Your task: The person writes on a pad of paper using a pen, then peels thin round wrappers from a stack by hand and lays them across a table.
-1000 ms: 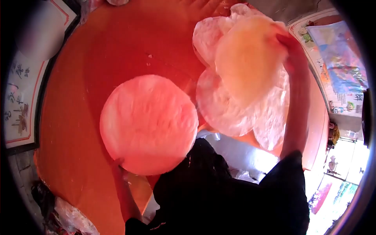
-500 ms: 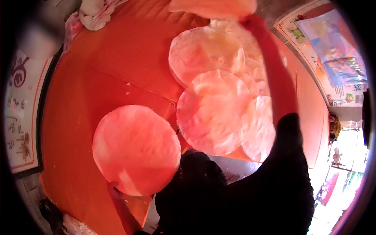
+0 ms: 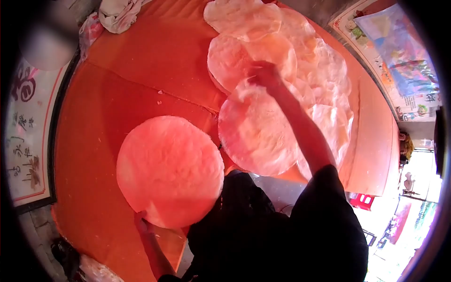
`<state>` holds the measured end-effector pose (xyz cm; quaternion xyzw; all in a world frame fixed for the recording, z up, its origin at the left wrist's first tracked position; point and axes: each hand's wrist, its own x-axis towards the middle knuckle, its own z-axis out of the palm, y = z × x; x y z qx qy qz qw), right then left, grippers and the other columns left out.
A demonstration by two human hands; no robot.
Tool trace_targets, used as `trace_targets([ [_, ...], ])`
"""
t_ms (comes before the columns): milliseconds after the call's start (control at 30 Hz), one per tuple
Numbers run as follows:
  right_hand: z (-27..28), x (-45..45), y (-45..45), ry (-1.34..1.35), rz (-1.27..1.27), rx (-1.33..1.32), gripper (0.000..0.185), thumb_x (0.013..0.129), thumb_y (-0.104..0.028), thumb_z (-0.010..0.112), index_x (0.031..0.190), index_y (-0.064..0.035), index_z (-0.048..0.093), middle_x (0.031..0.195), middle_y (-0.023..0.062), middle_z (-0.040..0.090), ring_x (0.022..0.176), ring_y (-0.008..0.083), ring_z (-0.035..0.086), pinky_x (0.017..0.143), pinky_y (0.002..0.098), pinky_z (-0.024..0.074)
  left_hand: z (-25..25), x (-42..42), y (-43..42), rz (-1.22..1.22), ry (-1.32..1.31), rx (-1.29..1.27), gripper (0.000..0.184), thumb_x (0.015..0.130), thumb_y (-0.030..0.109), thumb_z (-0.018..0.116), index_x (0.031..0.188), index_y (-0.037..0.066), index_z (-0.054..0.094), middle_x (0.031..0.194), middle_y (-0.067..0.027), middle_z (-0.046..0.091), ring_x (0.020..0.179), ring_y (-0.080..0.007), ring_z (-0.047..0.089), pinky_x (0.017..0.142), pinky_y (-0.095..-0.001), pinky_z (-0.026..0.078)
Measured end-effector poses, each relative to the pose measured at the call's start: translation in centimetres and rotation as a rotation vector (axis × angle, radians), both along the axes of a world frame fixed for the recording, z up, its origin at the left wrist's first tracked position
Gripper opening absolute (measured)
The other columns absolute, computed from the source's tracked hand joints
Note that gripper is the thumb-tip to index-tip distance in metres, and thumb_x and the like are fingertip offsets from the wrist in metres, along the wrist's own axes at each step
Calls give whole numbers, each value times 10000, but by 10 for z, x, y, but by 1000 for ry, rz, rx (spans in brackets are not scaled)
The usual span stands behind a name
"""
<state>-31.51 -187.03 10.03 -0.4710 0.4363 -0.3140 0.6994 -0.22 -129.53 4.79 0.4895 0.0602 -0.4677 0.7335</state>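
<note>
A large, thin round flatbread (image 3: 170, 169) is at the near left, its near side close to my body. At its lower left edge, my left hand (image 3: 142, 222) grips the rim; the fingertips are partly hidden. My right hand (image 3: 264, 76) is above the overlapping rounds, by the upper edge of the nearest round (image 3: 258, 131). Its fingers point left and look bent, but blur hides whether they touch or hold anything. Just beyond lies another round (image 3: 230, 61), and a further round (image 3: 242, 19) lies at the far end.
More overlapping flatbreads (image 3: 331, 70) cover the right side of the orange table (image 3: 89, 155). Small crumbs (image 3: 159, 95) lie near a seam. White cloth (image 3: 120, 14) is at the far left edge. A framed panel with writing (image 3: 30, 136) stands left; a colourful sheet (image 3: 399, 51) is right.
My right hand has come back toward me from the far end. The round it carried there now lies flat over the others. My left hand stays at the near flatbread's rim.
</note>
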Motion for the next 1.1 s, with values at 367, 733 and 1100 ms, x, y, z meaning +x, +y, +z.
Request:
trace_targets([
  [367, -59, 9, -168, -5, -108, -186, 328, 877, -157, 603, 1157, -3, 528, 960, 145, 604, 800, 275, 628, 713, 393, 549, 9, -7, -26, 77, -76, 171, 607, 657, 62, 491, 1259, -15, 468, 1161, -87, 563, 1061, -248, 551, 905, -364, 483],
  [733, -20, 46, -192, -65, -370, -163, 226, 767, -192, 680, 879, -16, 595, 711, 123, 597, 581, 236, 597, 512, 336, 515, -12, -1, 0, 104, -92, 263, 446, 657, 59, 487, 1096, 28, 561, 833, 5, 544, 788, -145, 541, 731, -298, 470],
  [1100, 13, 101, 108, 153, 381, -4, 241, 837, -179, 663, 1008, -27, 586, 785, 83, 636, 617, 151, 605, 545, 278, 510, -27, 12, 43, 80, -131, 201, 423, 757, 38, 575, 1174, 32, 508, 931, -34, 601, 818, -140, 586, 748, -277, 503],
])
